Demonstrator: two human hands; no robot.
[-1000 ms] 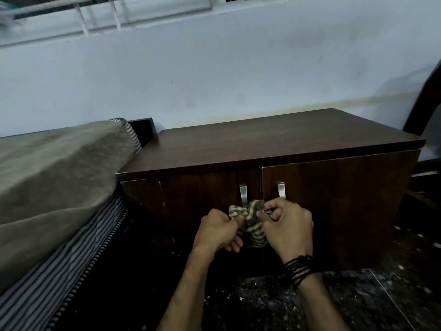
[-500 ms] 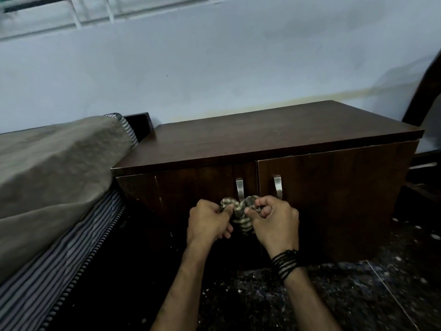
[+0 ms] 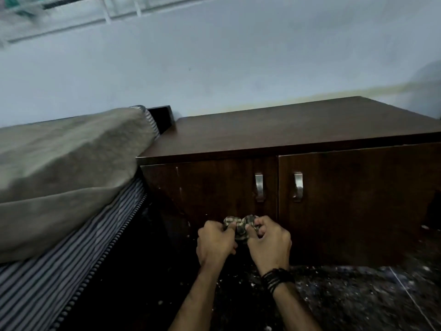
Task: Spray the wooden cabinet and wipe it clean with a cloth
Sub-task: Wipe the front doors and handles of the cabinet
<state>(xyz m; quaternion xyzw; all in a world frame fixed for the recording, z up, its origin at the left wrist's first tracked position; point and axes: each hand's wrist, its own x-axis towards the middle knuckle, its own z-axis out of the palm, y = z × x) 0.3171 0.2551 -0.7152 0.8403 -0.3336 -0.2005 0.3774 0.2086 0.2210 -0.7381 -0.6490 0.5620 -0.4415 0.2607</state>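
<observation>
A low dark wooden cabinet (image 3: 298, 130) stands against the pale wall, with two doors and two metal handles (image 3: 259, 187). In front of its left door, below the handles, both my hands hold a small checked cloth (image 3: 241, 225) bunched between them. My left hand (image 3: 216, 240) pinches its left part, my right hand (image 3: 269, 240) grips its right part. The right wrist wears dark bands. No spray bottle is in view.
A bed with a striped mattress (image 3: 71, 259) and a khaki blanket (image 3: 59, 168) fills the left, close to the cabinet's side. Dark speckled floor (image 3: 358, 302) lies below. A window grille (image 3: 71, 13) runs along the top of the wall.
Both hands with the cloth have dropped lower against the cabinet front, from level with the handles to well below them. The view has swung to the left.
</observation>
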